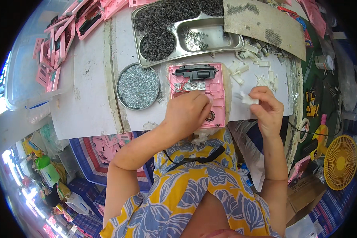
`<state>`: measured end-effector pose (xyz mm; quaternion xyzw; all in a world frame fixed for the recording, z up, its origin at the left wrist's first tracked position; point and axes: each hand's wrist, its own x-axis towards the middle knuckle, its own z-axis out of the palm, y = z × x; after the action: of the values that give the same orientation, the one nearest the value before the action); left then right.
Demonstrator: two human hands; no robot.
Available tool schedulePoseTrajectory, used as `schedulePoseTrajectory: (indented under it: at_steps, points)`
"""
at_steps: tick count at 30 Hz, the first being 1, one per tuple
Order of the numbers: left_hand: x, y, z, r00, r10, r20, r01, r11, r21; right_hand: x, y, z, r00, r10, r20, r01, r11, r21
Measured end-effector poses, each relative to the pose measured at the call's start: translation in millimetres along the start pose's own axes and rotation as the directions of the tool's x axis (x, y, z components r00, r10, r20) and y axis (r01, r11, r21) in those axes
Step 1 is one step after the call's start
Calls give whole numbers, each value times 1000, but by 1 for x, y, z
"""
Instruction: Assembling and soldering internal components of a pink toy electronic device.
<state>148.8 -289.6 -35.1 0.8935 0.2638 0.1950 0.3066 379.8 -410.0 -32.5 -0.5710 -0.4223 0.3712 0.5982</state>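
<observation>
The right hand (269,113) pinches a small white plastic piece (250,100) between thumb and fingertips. The left hand (188,111) curls over a pink plastic housing (219,89) at the table's (87,83) near edge; its fingertips' hold cannot be told. Left of the housing, a round dish (139,109) brims with shiny silvery bits (137,85). Toward the far edge, a smooth steel tray (238,43) holds heaped dark, wiry coils (157,45).

Bright, mostly even light covers the white counter (91,75), with glints on the steel tray (218,33). Blown-out glare streaks the left rim; fisheye distortion bends edges near black corners, where detail seems soft.
</observation>
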Motion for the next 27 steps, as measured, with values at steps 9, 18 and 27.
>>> schedulePoseTrajectory:
  at_steps: [9, 18, 27]
  points:
    - [-31, -11, -4, 972, 223, -70, -224, 974, -16, 34, -9, 28, 799, -328, 504, 593, 563, -575]
    - [-35, -8, 2, 994, 50, -100, -68, 982, -178, 45, 0, 34, 713, -366, 598, 668, 614, -421]
    - [-31, -16, -10, 983, 163, 89, -147, 975, -166, 39, 17, 40, 748, -342, 569, 625, 653, -429]
